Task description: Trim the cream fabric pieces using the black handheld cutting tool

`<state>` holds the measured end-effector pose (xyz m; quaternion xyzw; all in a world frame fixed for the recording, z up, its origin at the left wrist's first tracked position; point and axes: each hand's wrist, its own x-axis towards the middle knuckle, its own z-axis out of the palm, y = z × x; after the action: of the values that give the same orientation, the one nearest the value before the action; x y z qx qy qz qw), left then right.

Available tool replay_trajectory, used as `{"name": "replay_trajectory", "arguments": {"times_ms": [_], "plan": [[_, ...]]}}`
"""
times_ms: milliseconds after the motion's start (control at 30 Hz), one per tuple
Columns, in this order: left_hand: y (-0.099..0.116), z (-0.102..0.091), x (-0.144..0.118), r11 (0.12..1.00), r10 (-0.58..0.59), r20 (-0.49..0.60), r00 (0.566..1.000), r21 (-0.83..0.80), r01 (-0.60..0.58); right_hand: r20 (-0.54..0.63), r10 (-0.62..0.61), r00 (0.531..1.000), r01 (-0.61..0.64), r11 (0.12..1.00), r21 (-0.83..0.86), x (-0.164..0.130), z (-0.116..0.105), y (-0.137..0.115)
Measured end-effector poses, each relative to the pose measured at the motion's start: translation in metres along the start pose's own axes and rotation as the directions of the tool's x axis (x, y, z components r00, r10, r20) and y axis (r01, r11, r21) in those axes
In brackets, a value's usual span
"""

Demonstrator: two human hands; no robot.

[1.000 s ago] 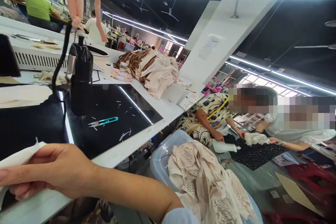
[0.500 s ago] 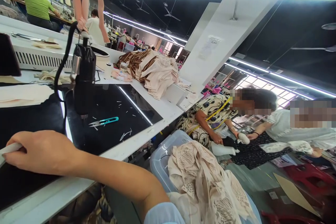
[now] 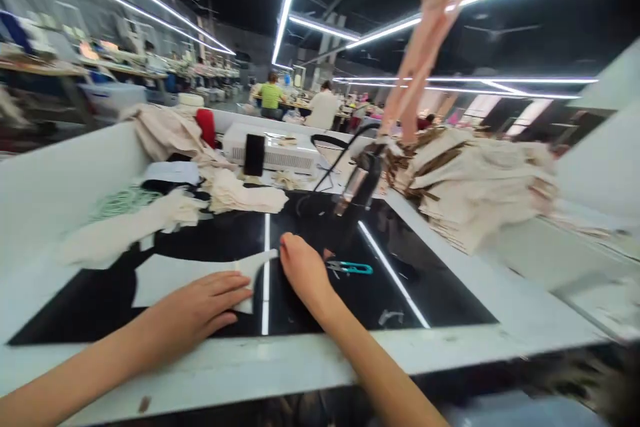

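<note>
A white cut fabric piece [image 3: 185, 273] lies on the black glossy work surface [image 3: 440, 300], narrowing to a thin tip on its right. My left hand [image 3: 205, 307] rests on its right part, palm down, with the fingers stretched out flat. At the thin tip my right hand [image 3: 305, 270] is closed, thumb and fingers pinched on the fabric's end. Right of that hand lie turquoise thread snips [image 3: 355, 268]. Beyond it hangs a black and metal hand tool [image 3: 357, 183] on pinkish fabric strips [image 3: 415, 73].
Stacked cream fabric pieces [image 3: 250, 195] and a longer pale bundle [image 3: 130, 227] lie at the back left. A phone [image 3: 254, 155] leans on a white vented box [image 3: 290, 157]. A large pile of cream fabric [image 3: 480, 180] stands at the right. Thread scraps [image 3: 391, 317] lie near the front edge.
The view has swung left, from the co-workers and the bin of garments to the table. My left hand is now in sight on the fabric; my right hand still pinches white fabric.
</note>
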<state>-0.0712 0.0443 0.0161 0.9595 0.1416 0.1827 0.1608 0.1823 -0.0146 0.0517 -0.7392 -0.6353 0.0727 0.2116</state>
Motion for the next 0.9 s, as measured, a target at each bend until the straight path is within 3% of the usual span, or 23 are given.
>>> {"name": "replay_trajectory", "arguments": {"times_ms": [67,167,333,467,667,900], "plan": [[0.009,-0.004,0.004,0.999,-0.031,0.109,0.994,0.024,0.029,-0.034,-0.065,0.997,0.065,0.998,0.0,-0.002,0.006,0.004],[0.017,-0.002,0.01,0.999,-0.036,0.109,0.993,-0.027,0.039,-0.044,-0.231,0.972,0.231,0.973,0.004,-0.017,0.015,0.007],[0.018,0.0,0.008,0.998,0.012,0.126,0.992,-0.055,-0.005,-0.006,-0.471,0.882,0.469,0.881,-0.063,-0.045,0.03,0.014],[0.018,-0.003,0.006,1.0,0.01,0.135,0.991,-0.019,-0.008,-0.038,-0.525,0.851,0.514,0.845,-0.15,-0.053,0.03,0.027],[0.021,-0.003,0.003,1.0,0.013,0.114,0.993,0.015,-0.015,-0.202,-0.647,0.735,0.599,0.76,-0.253,-0.065,0.014,0.028],[0.012,0.003,-0.004,0.996,0.028,0.081,0.996,0.084,-0.035,-0.184,-0.63,0.754,0.59,0.773,-0.232,-0.071,0.028,0.004]]}}
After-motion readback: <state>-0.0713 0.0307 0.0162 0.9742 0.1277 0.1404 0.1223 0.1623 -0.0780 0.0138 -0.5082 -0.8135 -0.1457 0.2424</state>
